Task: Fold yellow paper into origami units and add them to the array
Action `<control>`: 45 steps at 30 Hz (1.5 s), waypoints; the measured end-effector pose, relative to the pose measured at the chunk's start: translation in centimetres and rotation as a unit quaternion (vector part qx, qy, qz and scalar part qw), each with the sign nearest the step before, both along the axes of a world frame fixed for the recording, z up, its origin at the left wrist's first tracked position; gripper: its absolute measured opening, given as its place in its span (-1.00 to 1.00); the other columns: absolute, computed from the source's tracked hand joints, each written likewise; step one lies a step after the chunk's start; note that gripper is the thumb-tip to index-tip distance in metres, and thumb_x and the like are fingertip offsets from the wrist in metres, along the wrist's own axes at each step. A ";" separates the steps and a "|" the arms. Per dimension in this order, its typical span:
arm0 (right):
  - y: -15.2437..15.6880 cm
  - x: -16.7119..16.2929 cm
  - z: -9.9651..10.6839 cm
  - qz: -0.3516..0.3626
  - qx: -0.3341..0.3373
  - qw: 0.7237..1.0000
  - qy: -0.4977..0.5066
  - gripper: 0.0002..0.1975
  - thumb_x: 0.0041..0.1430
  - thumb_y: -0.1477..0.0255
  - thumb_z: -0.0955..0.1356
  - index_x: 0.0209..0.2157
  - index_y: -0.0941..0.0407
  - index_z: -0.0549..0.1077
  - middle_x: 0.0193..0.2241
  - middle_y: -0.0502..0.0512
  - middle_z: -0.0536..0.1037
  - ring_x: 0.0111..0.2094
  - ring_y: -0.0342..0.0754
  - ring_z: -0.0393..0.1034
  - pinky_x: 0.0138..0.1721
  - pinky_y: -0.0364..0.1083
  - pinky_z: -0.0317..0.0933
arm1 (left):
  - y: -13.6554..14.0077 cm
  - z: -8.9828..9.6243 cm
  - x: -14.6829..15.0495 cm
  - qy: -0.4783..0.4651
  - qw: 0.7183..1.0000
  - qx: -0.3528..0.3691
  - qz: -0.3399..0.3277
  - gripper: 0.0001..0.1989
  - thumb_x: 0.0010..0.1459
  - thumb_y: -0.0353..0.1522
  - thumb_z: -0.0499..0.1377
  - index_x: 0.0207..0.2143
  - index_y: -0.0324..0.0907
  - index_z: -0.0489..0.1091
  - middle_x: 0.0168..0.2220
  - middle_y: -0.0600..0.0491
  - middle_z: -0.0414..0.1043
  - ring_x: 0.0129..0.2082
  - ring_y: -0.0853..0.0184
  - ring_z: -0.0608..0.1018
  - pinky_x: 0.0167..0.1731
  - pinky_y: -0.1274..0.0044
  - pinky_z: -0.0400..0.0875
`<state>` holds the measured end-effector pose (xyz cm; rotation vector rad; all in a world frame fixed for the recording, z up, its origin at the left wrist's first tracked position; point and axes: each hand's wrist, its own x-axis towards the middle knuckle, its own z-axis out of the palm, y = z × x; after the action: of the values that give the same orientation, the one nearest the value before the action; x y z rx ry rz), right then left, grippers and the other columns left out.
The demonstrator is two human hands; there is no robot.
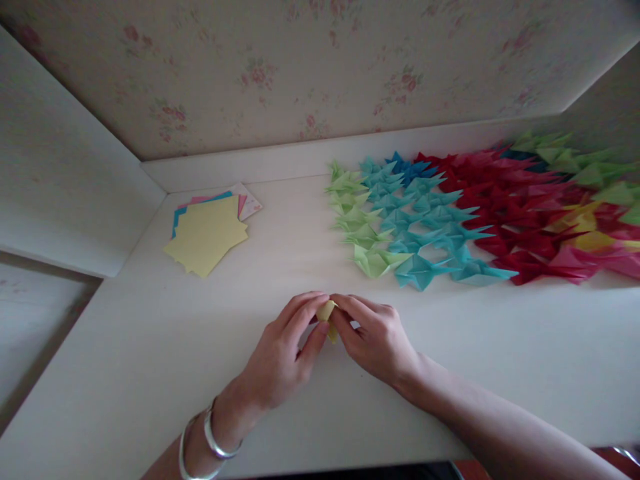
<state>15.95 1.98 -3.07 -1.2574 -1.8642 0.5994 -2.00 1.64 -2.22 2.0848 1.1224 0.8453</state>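
Between my two hands is a small folded piece of yellow paper (327, 311), held just above or on the white table; which of the two I cannot tell. My left hand (293, 340) pinches it from the left, thumb below and fingers above. From the right, the fingertips of my right hand (377, 337) close on the same paper. Much of the fold is hidden behind the fingers. Two silver bangles (213, 433) circle my left wrist.
Loosely stacked square papers (207, 233), yellow on top, lie at the left. Rows of folded paper cranes in green (375, 259), turquoise (420, 270) and red (530, 250) fill the right back of the white table (150, 367). A floral-papered wall (300, 73) rises behind.
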 end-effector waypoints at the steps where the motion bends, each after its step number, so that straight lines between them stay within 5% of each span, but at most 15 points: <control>1: 0.0 0.1 0.0 -0.004 0.003 1.000 -0.002 -0.82 0.25 0.54 0.28 -0.28 0.09 0.53 -0.36 0.08 0.65 -0.45 -0.12 0.52 -0.41 -0.20 0.30 | 0.0 0.1 -0.1 -0.008 1.000 -0.014 -0.003 -0.61 0.32 -0.47 0.09 0.17 -0.10 0.25 0.13 -0.06 0.35 0.14 0.27 0.41 0.14 0.42 0.38; 6: 0.4 0.2 0.0 0.007 -0.004 1.000 0.029 -0.77 0.27 0.55 0.27 -0.20 0.08 0.55 -0.33 0.08 0.66 -0.41 -0.11 0.54 -0.38 -0.20 0.33 | 0.1 0.8 -0.3 -0.072 0.992 -0.108 -0.003 -0.64 0.32 -0.41 0.10 0.15 -0.07 0.32 0.13 -0.07 0.32 0.13 0.23 0.42 0.06 0.44 0.45; 13: 0.7 0.1 0.0 0.039 -0.030 0.998 0.042 -0.72 0.13 0.64 0.30 -0.19 0.09 0.54 -0.32 0.05 0.64 -0.44 -0.14 0.50 -0.41 -0.21 0.33 | 0.4 1.6 -0.9 -0.214 0.939 -0.269 0.019 -0.74 0.24 -0.36 0.22 -0.01 -0.07 0.49 0.17 -0.05 0.29 0.12 0.19 0.45 -0.02 0.49 0.49; 19: 0.0 0.3 -0.2 0.058 0.052 0.997 0.003 -0.62 0.06 0.71 0.23 -0.19 0.09 0.52 -0.30 0.08 0.65 -0.35 -0.08 0.54 -0.34 -0.17 0.35 | 0.7 1.3 -0.4 -0.204 0.938 -0.275 0.056 -0.87 0.18 -0.31 0.28 -0.29 -0.16 0.60 0.03 -0.07 0.48 0.01 0.18 0.53 -0.11 0.50 0.48; 24: 0.0 0.3 -0.2 0.057 0.084 0.995 -0.002 -0.65 0.10 0.69 0.24 -0.18 0.07 0.51 -0.33 0.07 0.64 -0.37 -0.07 0.54 -0.37 -0.16 0.34 | 0.8 0.9 -0.1 -0.329 0.845 -0.408 0.112 -0.67 0.05 -0.38 0.39 -0.10 -0.11 0.51 -0.11 0.02 0.60 -0.23 0.33 0.62 -0.26 0.56 0.50; 27: 0.0 0.3 0.0 0.072 0.090 0.993 0.002 -0.61 0.13 0.69 0.23 -0.11 0.07 0.50 -0.31 0.09 0.63 -0.34 -0.06 0.53 -0.36 -0.14 0.36 | 0.9 0.9 -0.3 -0.375 0.787 -0.476 0.114 -0.71 -0.02 -0.42 0.44 -0.19 -0.17 0.55 -0.29 0.06 0.65 -0.34 0.40 0.62 -0.30 0.62 0.49; 32: 0.0 0.4 0.7 0.124 0.073 0.987 0.067 -0.60 0.22 0.66 0.23 0.00 0.05 0.48 -0.17 0.16 0.61 -0.21 -0.05 0.53 -0.22 -0.10 0.41 | 1.4 1.5 -0.9 -0.417 0.743 -0.509 0.124 -0.73 -0.08 -0.44 0.46 -0.26 -0.17 0.59 -0.38 0.08 0.67 -0.41 0.46 0.63 -0.38 0.70 0.48; 38: 0.2 0.7 1.4 0.102 -0.036 0.979 0.175 -0.71 0.20 0.64 0.27 -0.23 0.10 0.59 -0.31 0.10 0.65 -0.31 -0.10 0.55 -0.29 -0.16 0.40 | 1.6 1.7 -1.2 -0.398 0.747 -0.512 0.146 -0.74 -0.14 -0.45 0.48 -0.32 -0.20 0.59 -0.45 0.07 0.66 -0.46 0.41 0.63 -0.45 0.67 0.48; 42: 0.6 0.7 1.5 0.075 -0.125 0.979 0.140 -0.75 0.15 0.61 0.30 -0.29 0.11 0.60 -0.42 0.04 0.64 -0.44 -0.12 0.50 -0.46 -0.20 0.32 | 1.6 1.4 -1.2 -0.353 0.789 -0.476 0.161 -0.78 -0.11 -0.41 0.47 -0.35 -0.22 0.57 -0.44 0.07 0.65 -0.49 0.42 0.60 -0.48 0.66 0.45; 45: 0.8 0.7 1.5 0.123 -0.090 0.980 0.130 -0.74 0.15 0.61 0.30 -0.22 0.13 0.60 -0.35 0.11 0.63 -0.39 -0.10 0.50 -0.44 -0.19 0.33 | 1.7 1.3 -1.3 -0.324 0.828 -0.419 0.184 -0.70 -0.09 -0.38 0.46 -0.27 -0.21 0.54 -0.34 0.04 0.65 -0.40 0.39 0.62 -0.41 0.64 0.46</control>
<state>16.64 2.81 -1.56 -1.0083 -1.7842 1.0345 -3.28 3.39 -0.95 0.7723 1.2000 0.9010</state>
